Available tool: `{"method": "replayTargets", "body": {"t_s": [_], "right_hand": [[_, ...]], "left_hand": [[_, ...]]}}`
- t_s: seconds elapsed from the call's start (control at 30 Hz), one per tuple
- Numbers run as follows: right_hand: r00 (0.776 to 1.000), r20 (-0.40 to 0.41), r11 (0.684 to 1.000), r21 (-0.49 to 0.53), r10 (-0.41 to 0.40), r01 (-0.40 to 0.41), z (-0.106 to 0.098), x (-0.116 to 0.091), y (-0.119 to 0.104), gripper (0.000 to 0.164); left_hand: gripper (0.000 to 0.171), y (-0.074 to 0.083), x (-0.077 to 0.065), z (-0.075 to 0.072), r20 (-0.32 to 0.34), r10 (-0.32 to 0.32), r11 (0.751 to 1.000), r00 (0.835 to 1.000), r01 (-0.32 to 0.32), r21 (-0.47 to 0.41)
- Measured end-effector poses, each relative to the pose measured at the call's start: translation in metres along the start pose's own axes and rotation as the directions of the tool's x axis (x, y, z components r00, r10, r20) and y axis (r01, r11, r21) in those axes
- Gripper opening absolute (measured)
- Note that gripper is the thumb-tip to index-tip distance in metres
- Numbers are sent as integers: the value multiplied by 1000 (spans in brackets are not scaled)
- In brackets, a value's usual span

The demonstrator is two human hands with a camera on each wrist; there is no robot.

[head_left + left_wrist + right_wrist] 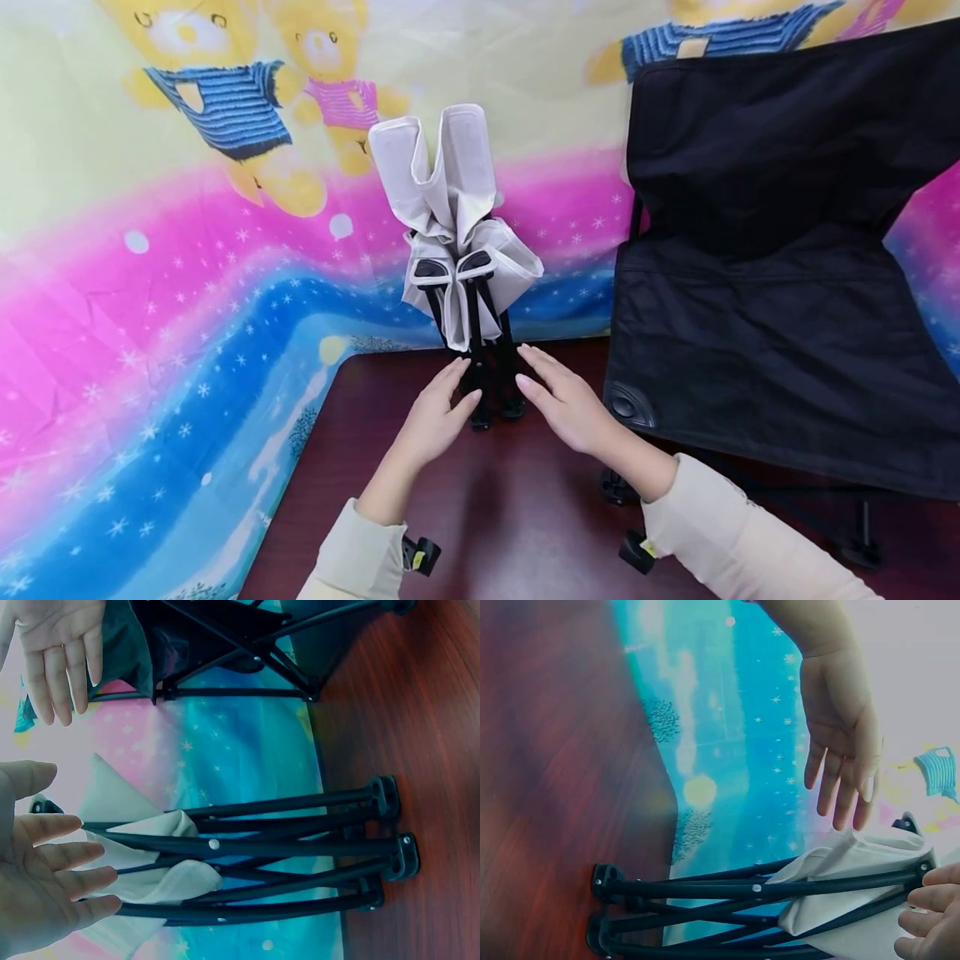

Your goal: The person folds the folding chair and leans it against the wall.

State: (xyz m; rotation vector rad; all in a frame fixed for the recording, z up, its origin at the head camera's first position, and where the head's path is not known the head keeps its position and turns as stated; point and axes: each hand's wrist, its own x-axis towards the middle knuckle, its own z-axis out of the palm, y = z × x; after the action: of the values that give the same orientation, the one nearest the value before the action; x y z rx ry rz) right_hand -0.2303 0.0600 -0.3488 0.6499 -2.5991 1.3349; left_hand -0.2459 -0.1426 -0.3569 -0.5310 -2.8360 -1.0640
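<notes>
A folded camp chair with white fabric (pixel 468 179) and black legs (pixel 480 367) stands upright at the table's back edge, against the patterned cloth. My left hand (pixel 435 417) is at its left side, fingers extended. Opposite it, on the right, my right hand (pixel 566 404) reaches toward the legs, fingers straight too. Neither hand holds anything; both face the chair with their palms. In the left wrist view the left hand (pixel 52 866) overlaps the upper end of the frame. The right wrist view has the right hand (pixel 934 907) near the fabric's upper part.
An unfolded black camp chair (pixel 765 333) stands on the right side of the table. The dark red-brown tabletop (pixel 517 533) extends toward me. Behind hangs a cloth backdrop (pixel 225 275) with bears and snowflakes.
</notes>
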Motion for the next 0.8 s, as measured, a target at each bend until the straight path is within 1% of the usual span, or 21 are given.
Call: {"method": "replayTargets", "body": {"t_s": [0.13,0.23,0.4,0.5,0.67,0.8], "right_hand": [[1000,8,1000,-21,6,-6,-7,-4,-1,55],[1000,8,999,-44,0,0,-13,-7,-1,54],[1000,-6,995,-98,-16,16,-24,-13,0,53],[1000,-13,992,-126,-23,21,-31,-16,0,53],[1000,-18,989,-144,-23,20,-42,-21,0,53],[999,-28,986,-164,-20,15,-49,-26,2,52]], "left_hand": [[51,8,0,-1,11,35,999,999,-35,15],[52,13,-1,-2,30,45,999,999,-46,18],[53,19,-3,-2,57,71,996,996,-74,48],[54,22,-3,-2,64,100,992,993,-104,65],[55,30,-3,-1,77,149,987,986,-153,58],[56,35,-3,2,89,167,983,982,-172,58]]}}
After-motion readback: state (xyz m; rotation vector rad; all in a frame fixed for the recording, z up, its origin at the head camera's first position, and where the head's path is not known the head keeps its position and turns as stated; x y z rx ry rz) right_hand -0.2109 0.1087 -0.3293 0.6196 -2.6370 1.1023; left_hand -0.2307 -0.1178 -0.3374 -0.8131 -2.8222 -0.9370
